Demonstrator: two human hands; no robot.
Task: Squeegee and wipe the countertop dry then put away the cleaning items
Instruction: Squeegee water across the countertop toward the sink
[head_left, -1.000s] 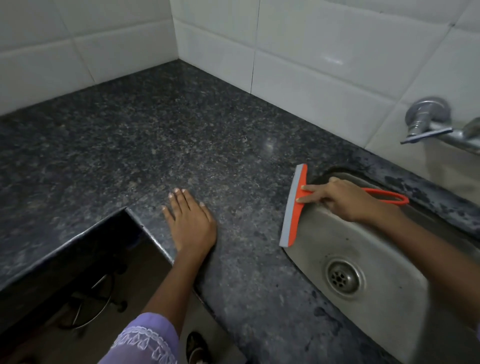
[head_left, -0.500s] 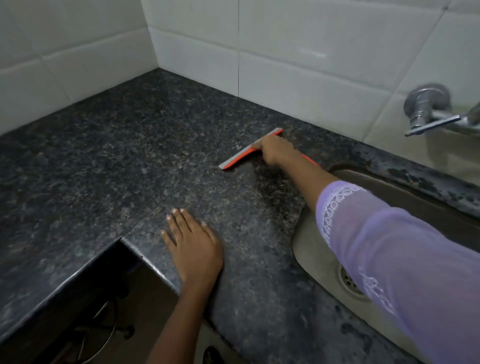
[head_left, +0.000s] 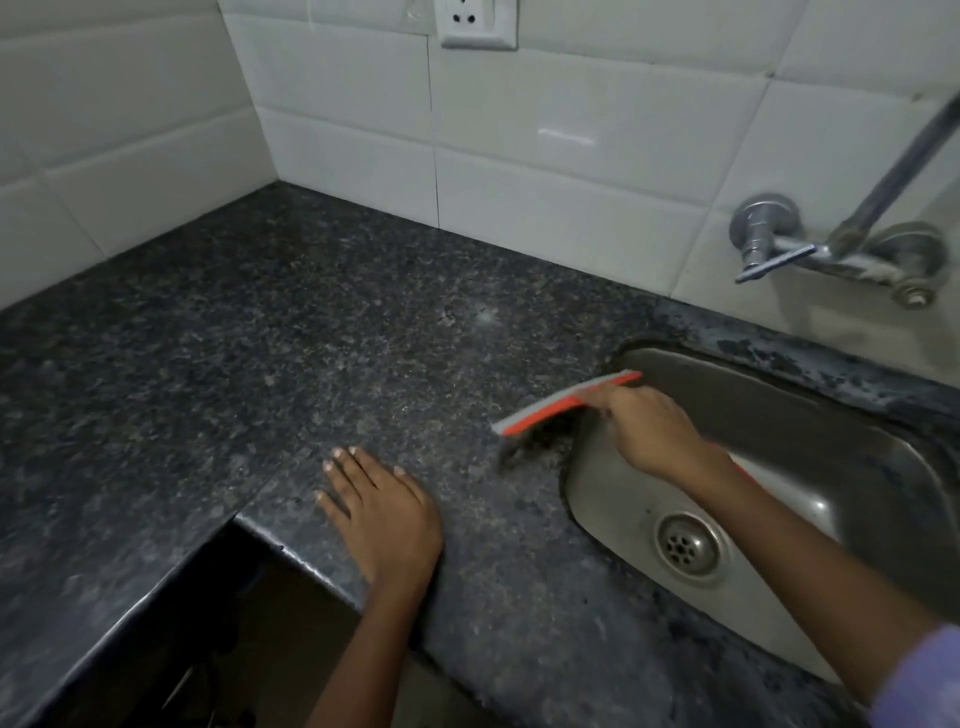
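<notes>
An orange squeegee (head_left: 550, 407) with a grey rubber blade lies across the dark speckled granite countertop (head_left: 311, 353) at the left rim of the steel sink (head_left: 779, 415). My right hand (head_left: 649, 431) grips its handle, which is mostly hidden under the hand; a bit of orange shows behind the wrist. The blade end reaches out over the counter and the other end over the sink's edge. My left hand (head_left: 382, 514) rests flat on the counter near the inner corner of its front edge, fingers straight.
White tiled walls meet in a corner behind the counter, with a wall socket (head_left: 478, 23) up high. A metal tap (head_left: 810, 249) is mounted on the wall above the sink. The sink drain (head_left: 688, 545) is uncovered. Below the counter's front edge is a dark opening (head_left: 171, 649).
My right hand has pulled the squeegee from the back of the counter near the wall toward the sink's left rim. The left hand stays flat in place.
</notes>
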